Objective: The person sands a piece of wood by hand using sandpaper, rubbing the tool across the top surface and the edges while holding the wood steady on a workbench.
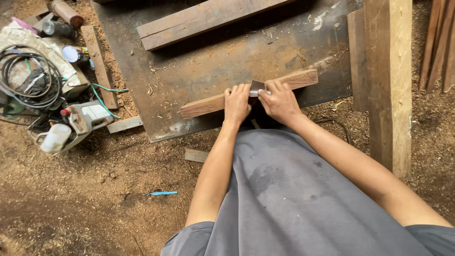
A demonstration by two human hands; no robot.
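Scraper (256,88), a small dark sheet, stands on the plank (208,104), pinched between both hands. Left hand (236,105) and right hand (280,102) close on it, fingers over the plank's top. Plank lies on a dark board (199,71); sawdust floor (95,189) lies beneath and behind the hands.

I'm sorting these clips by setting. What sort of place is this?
Most likely a rough woodworking shop: sawdust floor, stacked timber, and both hands pressing a scraper-like blade on a wooden bar.
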